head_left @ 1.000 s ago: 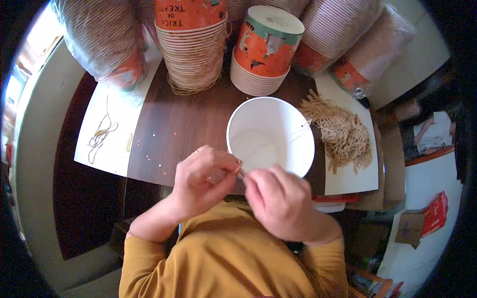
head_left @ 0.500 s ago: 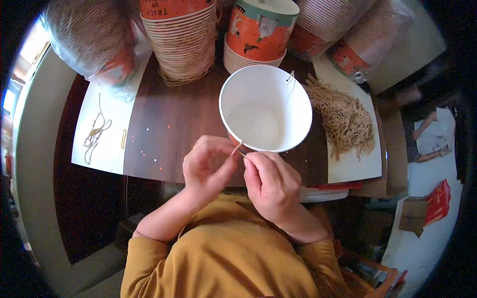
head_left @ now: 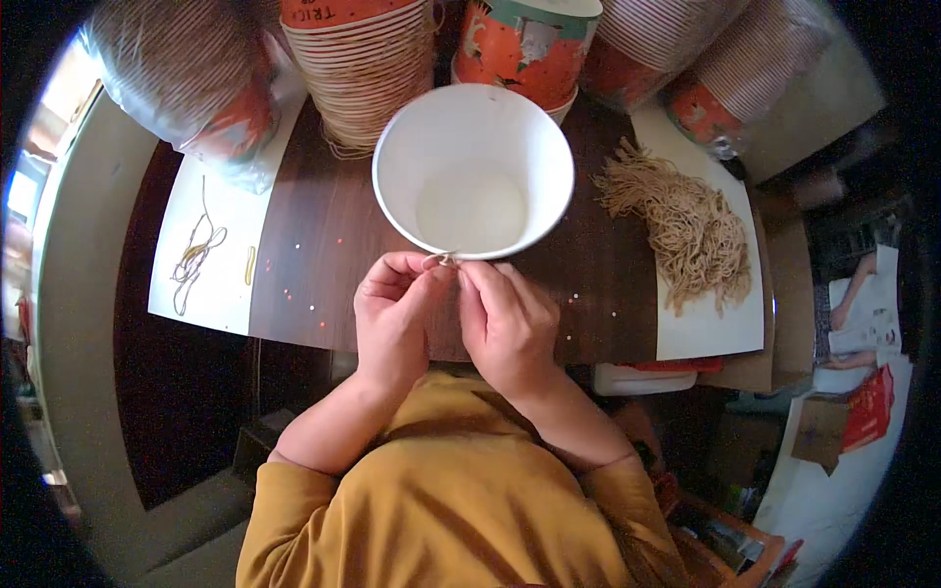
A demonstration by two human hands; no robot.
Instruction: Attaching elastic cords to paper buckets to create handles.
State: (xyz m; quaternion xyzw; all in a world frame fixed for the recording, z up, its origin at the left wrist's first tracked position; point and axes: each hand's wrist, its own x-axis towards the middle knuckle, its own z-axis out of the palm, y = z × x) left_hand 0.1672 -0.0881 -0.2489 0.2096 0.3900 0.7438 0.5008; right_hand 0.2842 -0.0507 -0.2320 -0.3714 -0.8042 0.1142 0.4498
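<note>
A paper bucket (head_left: pixel 472 167), white inside, stands on the brown table with its mouth tilted toward me. At its near rim a short piece of beige cord (head_left: pixel 446 260) shows between my fingertips, looped or knotted close to the edge. My left hand (head_left: pixel 397 299) pinches the cord from the left, thumb against fingers. From the other side my right hand (head_left: pixel 510 314) pinches it too, its fingertips almost touching the left ones. The cord's ends are hidden in my fingers. The bucket's outer wall is mostly out of sight.
A heap of beige cords (head_left: pixel 691 230) lies on white paper at the right. Loose cord (head_left: pixel 196 260) lies on white paper at the left. Behind stand a tall stack of nested buckets (head_left: pixel 358 78), an orange-and-green bucket (head_left: pixel 524 49) and plastic-wrapped stacks (head_left: pixel 181 78). Tiny paper dots are scattered about.
The bucket has shifted left and turned, so the cord hole at its far right rim no longer shows. My hands have drawn together at the near rim, pulling the cord in close.
</note>
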